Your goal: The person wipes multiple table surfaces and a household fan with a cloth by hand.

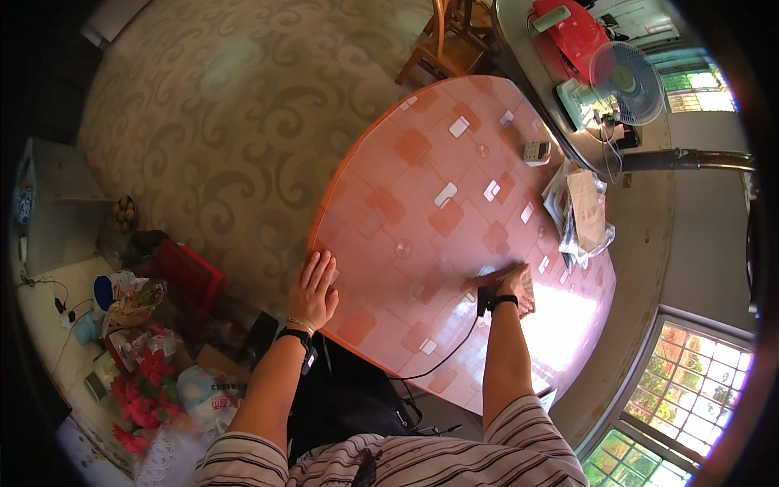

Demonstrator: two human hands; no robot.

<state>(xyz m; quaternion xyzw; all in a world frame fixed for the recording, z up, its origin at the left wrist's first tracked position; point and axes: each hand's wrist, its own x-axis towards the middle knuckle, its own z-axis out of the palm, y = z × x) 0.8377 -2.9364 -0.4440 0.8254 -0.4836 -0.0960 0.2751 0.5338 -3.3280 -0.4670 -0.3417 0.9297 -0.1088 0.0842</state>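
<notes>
My left hand [313,291] lies flat at the near left rim of a table with a pink, square-patterned cover [401,207]. It holds nothing, and its fingers are slightly apart. Toward the right side of the table, my right hand [516,288] rests over a flat brownish thing [530,296], perhaps a cloth, which is partly hidden beneath the fingers. A black device with a cable sits at my right wrist, and a black band with a device is on my left wrist.
A small patterned box [537,153] and a pile of paper and plastic bags [585,213] lie along the table's far right side. A fan [625,83] stands on a counter beyond. Wooden chair [447,52] behind the table; red artificial flowers [143,402] at lower left.
</notes>
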